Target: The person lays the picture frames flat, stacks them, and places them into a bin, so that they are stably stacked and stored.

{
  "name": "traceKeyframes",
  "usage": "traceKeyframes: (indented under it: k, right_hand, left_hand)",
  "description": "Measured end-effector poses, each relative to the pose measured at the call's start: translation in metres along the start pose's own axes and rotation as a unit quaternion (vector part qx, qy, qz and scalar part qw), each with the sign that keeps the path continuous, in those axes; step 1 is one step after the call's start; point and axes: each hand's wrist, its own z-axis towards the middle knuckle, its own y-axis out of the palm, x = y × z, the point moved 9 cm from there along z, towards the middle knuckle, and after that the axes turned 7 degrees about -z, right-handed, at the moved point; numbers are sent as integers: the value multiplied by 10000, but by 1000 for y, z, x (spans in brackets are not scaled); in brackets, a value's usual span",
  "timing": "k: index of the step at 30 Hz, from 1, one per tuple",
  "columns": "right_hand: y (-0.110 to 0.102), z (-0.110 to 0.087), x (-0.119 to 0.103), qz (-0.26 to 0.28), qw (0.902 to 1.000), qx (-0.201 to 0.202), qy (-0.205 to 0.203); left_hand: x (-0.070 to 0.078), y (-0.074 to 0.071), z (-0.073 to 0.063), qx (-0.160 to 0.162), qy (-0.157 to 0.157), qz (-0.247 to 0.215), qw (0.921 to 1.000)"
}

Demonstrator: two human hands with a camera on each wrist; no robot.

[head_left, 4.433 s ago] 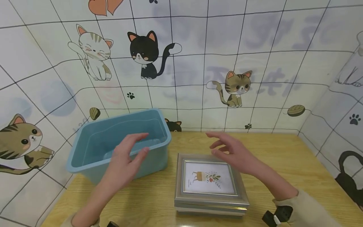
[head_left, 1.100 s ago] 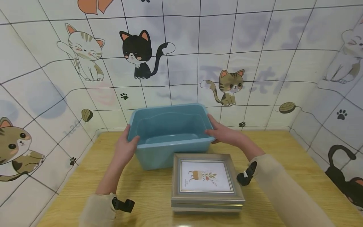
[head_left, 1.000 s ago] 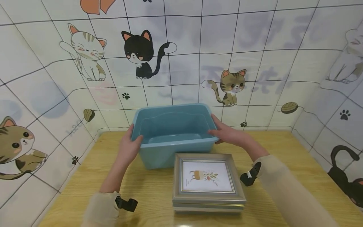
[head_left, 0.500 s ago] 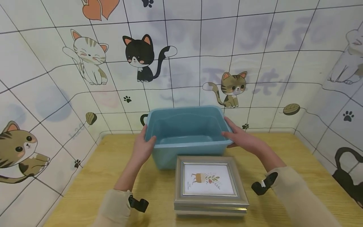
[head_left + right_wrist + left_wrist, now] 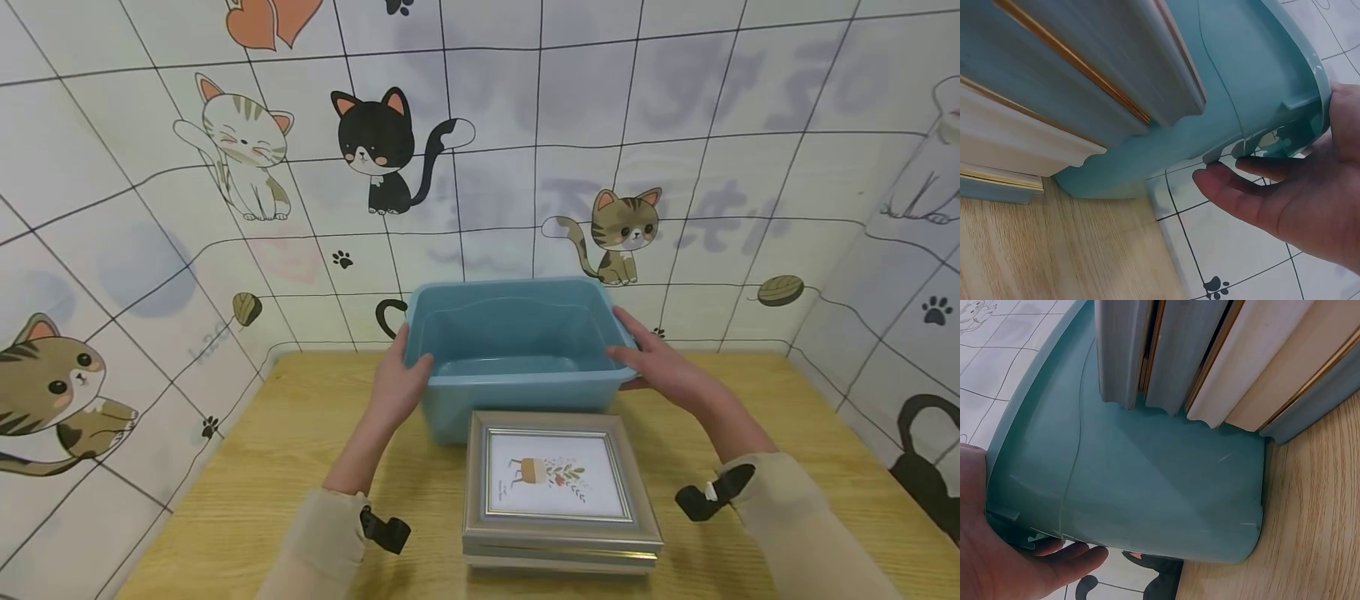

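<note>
A blue plastic bin [image 5: 517,393] stands behind a stack of picture frames [image 5: 480,500], its long side facing me. My left hand [image 5: 397,383] grips the bin's left end, thumb over the rim and fingers on the outer wall. At the opposite end my right hand [image 5: 663,367] holds the rim the same way. Both wrist views show the fingers of the left hand [image 5: 1016,562] and right hand [image 5: 1297,200] tucked under the rim along the end walls. The inside of the bin shows only its bare blue floor.
The stack has several grey, white and beige frames, the top one showing a plant print [image 5: 551,472]. All stands on a wooden table [image 5: 247,467]. A cat-patterned tiled wall covering [image 5: 495,183] rises close behind the bin.
Both hands, earlier apart and over the table, have taken hold of the bin. It has slid right from the left side, turned square, and now sits behind the frames, which stayed put.
</note>
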Motion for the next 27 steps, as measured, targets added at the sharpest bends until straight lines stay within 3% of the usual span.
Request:
traceKeyframes:
  k: [19,24,27]
  right_hand:
    - [-13,-7,8,268,9995,135,73]
    - [-16,-18,3,-166,9994,305,24]
    - [-12,-41,-1,-546,9969,564,-86]
  left_hand:
    - [4,15,7,-59,65,-8,10000]
    - [6,16,5,41,138,-153,9998]
    - [13,8,-9,279,436,-237,9984]
